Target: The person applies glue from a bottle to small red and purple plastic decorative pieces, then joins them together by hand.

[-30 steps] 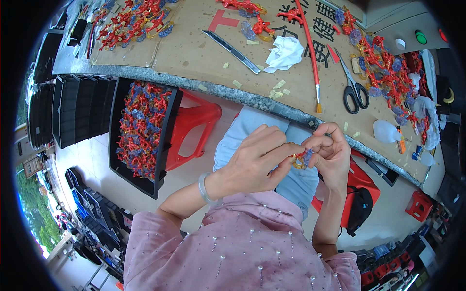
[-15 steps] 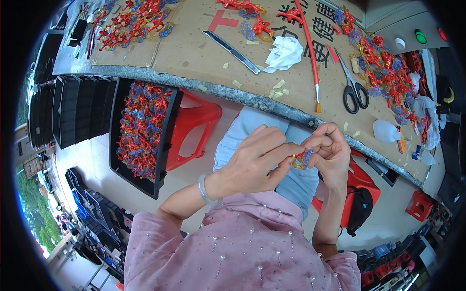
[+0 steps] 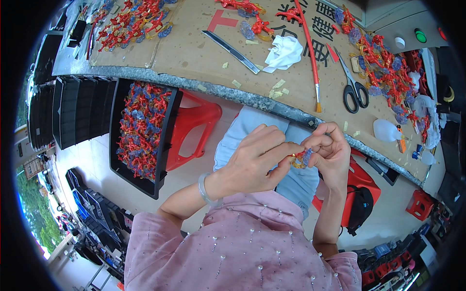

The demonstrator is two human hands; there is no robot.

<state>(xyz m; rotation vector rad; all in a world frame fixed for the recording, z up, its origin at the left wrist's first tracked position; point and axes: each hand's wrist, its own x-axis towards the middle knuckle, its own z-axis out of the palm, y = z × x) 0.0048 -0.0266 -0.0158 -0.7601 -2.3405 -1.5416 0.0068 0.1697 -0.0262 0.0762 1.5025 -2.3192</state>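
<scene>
Above my lap, just off the table's edge, a small figurine (image 3: 300, 160) in red, clear yellow and clear violet-blue sits between both hands. My left hand (image 3: 264, 157), with a pale bangle at its wrist, pinches it with thumb and forefinger. From the other side my right hand (image 3: 331, 153) grips its blue part with bent fingers. Much of the figurine is hidden by the fingertips. Similar red figurines (image 3: 383, 63) lie heaped on the table's right side, and more red figurines (image 3: 133, 24) spread over its far left.
On the cardboard-covered table (image 3: 184, 53) lie a cutter knife (image 3: 230, 51), crumpled tissue (image 3: 283, 53), a red-handled brush (image 3: 312, 48), black scissors (image 3: 356, 94) and a translucent bottle (image 3: 385, 131). A black crate (image 3: 162, 160) full of figurines stands left, beside a red stool (image 3: 196, 123).
</scene>
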